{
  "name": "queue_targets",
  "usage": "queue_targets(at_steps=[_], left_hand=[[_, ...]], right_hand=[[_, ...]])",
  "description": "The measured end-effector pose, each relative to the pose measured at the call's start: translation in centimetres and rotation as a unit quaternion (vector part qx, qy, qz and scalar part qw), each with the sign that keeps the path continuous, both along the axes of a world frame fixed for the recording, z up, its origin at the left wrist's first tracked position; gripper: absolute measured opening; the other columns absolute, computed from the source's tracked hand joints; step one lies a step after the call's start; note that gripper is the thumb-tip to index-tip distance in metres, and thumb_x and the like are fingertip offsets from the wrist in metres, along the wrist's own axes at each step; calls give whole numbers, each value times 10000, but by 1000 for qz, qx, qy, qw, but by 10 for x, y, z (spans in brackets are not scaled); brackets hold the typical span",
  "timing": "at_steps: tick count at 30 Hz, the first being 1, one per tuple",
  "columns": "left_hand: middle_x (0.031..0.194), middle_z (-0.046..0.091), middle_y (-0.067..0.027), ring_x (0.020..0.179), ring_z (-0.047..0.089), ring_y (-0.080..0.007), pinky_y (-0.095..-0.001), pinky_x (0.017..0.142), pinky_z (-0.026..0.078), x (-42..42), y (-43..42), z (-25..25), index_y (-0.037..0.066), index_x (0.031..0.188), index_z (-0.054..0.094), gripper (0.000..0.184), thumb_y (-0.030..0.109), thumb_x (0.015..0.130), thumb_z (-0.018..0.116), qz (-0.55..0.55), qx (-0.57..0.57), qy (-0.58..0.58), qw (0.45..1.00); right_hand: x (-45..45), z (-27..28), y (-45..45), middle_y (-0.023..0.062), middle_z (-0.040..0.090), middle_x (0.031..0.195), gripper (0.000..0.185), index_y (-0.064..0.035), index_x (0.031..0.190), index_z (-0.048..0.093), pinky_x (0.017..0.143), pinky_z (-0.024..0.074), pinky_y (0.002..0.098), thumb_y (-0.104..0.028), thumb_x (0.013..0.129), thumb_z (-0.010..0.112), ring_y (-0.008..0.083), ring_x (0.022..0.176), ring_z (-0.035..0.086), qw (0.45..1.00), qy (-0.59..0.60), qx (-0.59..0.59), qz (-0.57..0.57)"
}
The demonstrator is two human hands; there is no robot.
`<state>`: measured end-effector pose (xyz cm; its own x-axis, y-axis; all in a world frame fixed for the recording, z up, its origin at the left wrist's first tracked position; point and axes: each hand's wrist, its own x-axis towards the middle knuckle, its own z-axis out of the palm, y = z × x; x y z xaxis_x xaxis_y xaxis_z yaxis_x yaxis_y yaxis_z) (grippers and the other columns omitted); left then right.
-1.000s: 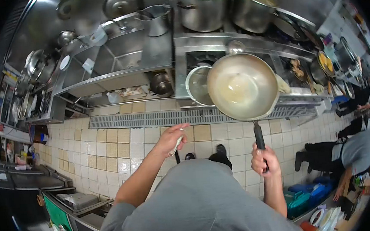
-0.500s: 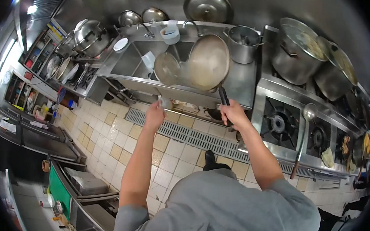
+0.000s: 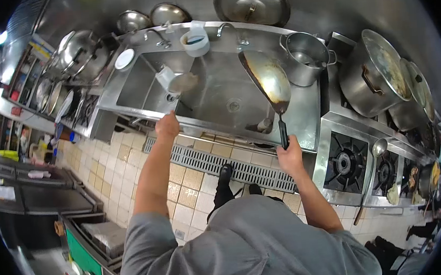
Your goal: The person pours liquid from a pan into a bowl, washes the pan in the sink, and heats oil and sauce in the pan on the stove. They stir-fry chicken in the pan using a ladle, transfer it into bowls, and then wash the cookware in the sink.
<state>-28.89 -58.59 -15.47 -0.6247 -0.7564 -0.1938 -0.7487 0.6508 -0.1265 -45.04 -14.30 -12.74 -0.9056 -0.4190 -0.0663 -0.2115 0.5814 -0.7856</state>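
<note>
My right hand is closed round the black handle of a wok. The wok is tipped on its side above the right part of the sink, showing a shiny, brown-stained surface. At the sink's front edge, my left hand is closed, apparently on the handle of a round mesh strainer; the grip itself is hidden. The strainer hangs over the left basin, close to a white plastic container. A dark, short object lies by the right basin's front wall, its kind unclear.
Two taps rise behind the sink, beside a white tub. A steel pot stands right of the basin. Gas burners, a long ladle and large stockpots are further right. A floor drain grate runs below.
The wok has turned from facing me to a steep sideways tilt and moved slightly right. The strainer has moved left and lower, over the left basin, with my left hand shifting left.
</note>
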Motion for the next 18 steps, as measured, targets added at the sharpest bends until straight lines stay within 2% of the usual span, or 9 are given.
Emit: queue_targets(at_steps=[2,4,6,8,10,11,12,16,18], left_hand=[[976,693,-240,883,699,-389,-499,768,553,-10,0,23,57,1454,468,522,156,942,477,19,8,138,990],[902,673,-260,822,692,-387,-496,715,533,-19,-19,-7,43,1437,489,531,163,921,513,65,80,345,933],[861,659,-245,788,673,-400,-498,693,509,-43,35,37,52,1439,492,540,167,913,527,13,114,505,855],[881,661,-230,804,670,-398,-499,711,512,-87,59,71,63,1443,489,539,157,913,523,-101,142,500,848],[900,664,-214,820,666,-396,-500,730,515,-111,80,104,73,1447,487,539,146,914,519,-187,158,486,839],[938,666,-206,864,663,-392,-502,759,517,-141,82,130,79,1450,481,545,146,911,524,-259,154,414,859],[975,668,-198,907,660,-388,-505,788,519,-174,81,149,85,1454,475,552,146,908,528,-330,143,336,870],[1026,677,-188,997,656,-358,-463,840,533,-317,85,151,89,1452,474,544,242,933,535,-468,102,202,854],[1056,687,-207,1009,665,-340,-445,837,538,-376,92,144,101,1445,486,527,311,963,522,-468,242,308,793]], right_hand=[[10,-11,12,173,551,717,208,18,973,514,623,461,402,-63,820,629,270,649,565,1000,-21,-13,-17],[19,-7,15,132,533,713,210,17,981,520,619,457,380,-61,819,629,224,650,536,998,-6,-59,-4],[29,1,14,198,609,862,281,32,1063,534,763,486,397,-72,806,585,268,814,602,994,-67,-90,-14],[31,-11,18,149,617,912,295,39,1073,535,834,476,381,-71,806,589,267,879,585,989,-132,-35,-62],[41,-12,14,97,583,770,254,7,1055,531,638,459,340,-54,813,585,205,679,564,958,-263,-102,-59],[46,-7,11,66,557,683,235,-14,1045,527,513,433,313,-42,818,582,163,551,538,930,-334,-136,-66],[50,-29,10,34,507,604,231,-31,1053,508,417,341,279,-27,828,563,111,447,459,927,-323,-187,-47],[51,-38,-9,34,487,618,156,-32,977,470,428,343,284,-27,836,535,133,455,450,889,-383,-250,-37],[41,-43,-17,45,498,635,216,-14,1017,466,437,360,280,13,809,520,139,461,464,872,-407,-268,-40]])
